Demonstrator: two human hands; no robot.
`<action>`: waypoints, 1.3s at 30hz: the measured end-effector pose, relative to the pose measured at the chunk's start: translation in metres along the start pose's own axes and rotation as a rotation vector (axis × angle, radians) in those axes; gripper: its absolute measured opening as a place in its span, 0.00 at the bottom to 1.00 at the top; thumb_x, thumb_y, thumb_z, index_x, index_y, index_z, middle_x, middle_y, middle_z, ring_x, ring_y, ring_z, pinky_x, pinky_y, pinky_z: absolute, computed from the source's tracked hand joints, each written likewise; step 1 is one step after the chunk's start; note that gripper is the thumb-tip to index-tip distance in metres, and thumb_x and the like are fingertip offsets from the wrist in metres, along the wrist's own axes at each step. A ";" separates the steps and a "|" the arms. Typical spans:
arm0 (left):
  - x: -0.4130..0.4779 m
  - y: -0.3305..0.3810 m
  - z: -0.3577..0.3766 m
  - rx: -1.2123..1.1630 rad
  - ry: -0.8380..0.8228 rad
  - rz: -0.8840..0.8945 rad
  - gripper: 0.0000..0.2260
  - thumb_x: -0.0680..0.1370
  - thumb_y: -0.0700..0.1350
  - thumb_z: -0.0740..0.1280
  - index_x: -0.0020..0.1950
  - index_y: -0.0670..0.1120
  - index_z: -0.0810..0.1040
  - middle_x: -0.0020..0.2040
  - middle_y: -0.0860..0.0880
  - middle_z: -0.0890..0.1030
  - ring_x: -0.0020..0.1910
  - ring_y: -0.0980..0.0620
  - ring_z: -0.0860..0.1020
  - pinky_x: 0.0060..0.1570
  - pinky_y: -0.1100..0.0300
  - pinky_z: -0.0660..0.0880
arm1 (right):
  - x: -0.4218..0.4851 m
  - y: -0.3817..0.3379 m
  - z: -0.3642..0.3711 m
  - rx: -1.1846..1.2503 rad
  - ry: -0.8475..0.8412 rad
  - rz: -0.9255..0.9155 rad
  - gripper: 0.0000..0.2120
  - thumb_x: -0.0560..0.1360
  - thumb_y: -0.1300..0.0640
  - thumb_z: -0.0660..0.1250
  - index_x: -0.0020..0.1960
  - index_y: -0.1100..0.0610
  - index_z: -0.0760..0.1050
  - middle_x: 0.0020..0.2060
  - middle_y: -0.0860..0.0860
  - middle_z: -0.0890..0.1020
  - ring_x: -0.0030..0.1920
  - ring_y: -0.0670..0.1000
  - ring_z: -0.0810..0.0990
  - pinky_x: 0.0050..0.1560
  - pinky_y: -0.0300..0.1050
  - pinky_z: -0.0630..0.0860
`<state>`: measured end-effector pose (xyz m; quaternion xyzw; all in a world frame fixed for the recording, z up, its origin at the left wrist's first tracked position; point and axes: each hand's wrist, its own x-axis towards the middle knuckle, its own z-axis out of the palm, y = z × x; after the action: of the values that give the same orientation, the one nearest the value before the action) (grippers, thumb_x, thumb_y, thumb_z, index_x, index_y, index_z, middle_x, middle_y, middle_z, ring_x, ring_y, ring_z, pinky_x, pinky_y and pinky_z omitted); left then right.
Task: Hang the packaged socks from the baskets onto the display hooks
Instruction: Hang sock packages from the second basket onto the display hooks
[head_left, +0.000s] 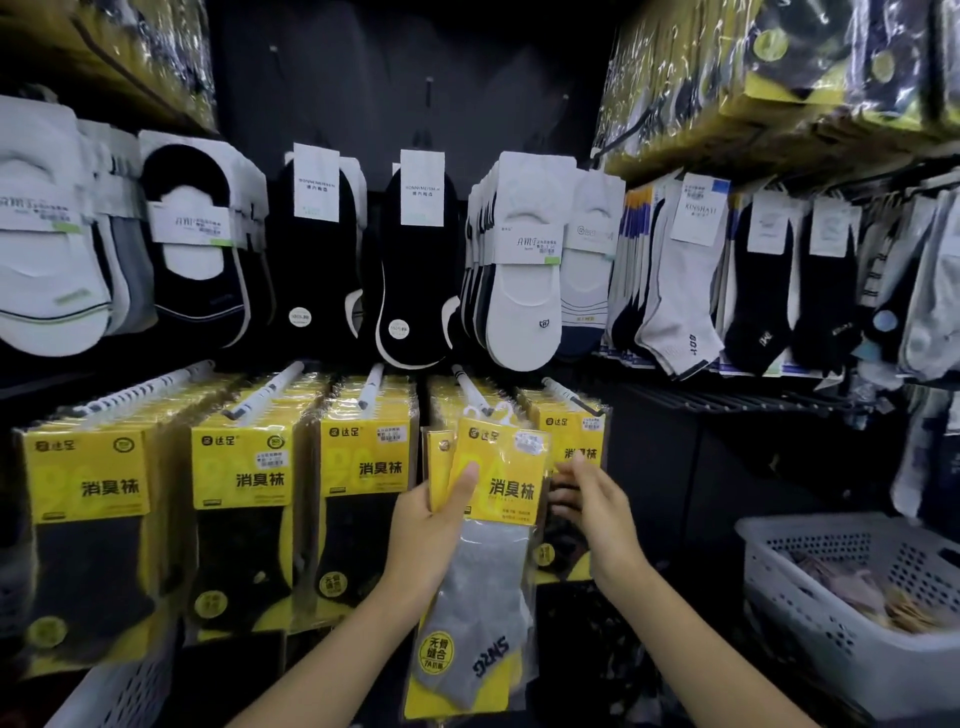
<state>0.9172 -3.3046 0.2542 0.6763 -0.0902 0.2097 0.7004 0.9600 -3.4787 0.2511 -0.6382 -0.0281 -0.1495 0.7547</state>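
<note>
Wall: matte black back panel (405, 78), upper centre of frame.
Shelf: black wire rack (727, 400), right middle.
Light: dim overall.

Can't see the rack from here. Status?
Left hand grips grey sock pack, its hanger at the hook tip. Right hand open beside pack. Nothing blocking.

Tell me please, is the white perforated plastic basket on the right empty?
Not empty: the white perforated plastic basket holds a low pile of packets, well below its rim.
</note>
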 end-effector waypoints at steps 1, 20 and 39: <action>-0.002 0.001 0.004 -0.008 0.004 -0.014 0.20 0.70 0.60 0.67 0.41 0.42 0.82 0.28 0.50 0.75 0.28 0.53 0.72 0.31 0.64 0.69 | -0.011 -0.006 0.003 -0.011 -0.059 -0.022 0.16 0.76 0.45 0.63 0.50 0.58 0.79 0.41 0.51 0.83 0.41 0.48 0.81 0.45 0.41 0.78; 0.032 0.019 0.005 0.258 0.005 0.189 0.22 0.79 0.56 0.59 0.30 0.47 0.57 0.20 0.55 0.58 0.20 0.57 0.57 0.22 0.68 0.57 | 0.050 -0.029 -0.064 -0.099 0.110 -0.015 0.06 0.78 0.61 0.63 0.53 0.59 0.77 0.43 0.54 0.83 0.40 0.50 0.82 0.34 0.39 0.78; 0.033 -0.003 0.035 0.167 -0.163 0.105 0.20 0.79 0.55 0.59 0.27 0.51 0.66 0.21 0.55 0.59 0.22 0.58 0.58 0.25 0.68 0.56 | 0.070 0.007 -0.056 -0.066 0.301 0.092 0.12 0.76 0.54 0.68 0.55 0.61 0.74 0.53 0.57 0.79 0.55 0.57 0.78 0.54 0.48 0.75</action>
<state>0.9530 -3.3334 0.2675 0.7415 -0.1641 0.1972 0.6199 1.0200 -3.5455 0.2502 -0.6337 0.1194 -0.2093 0.7350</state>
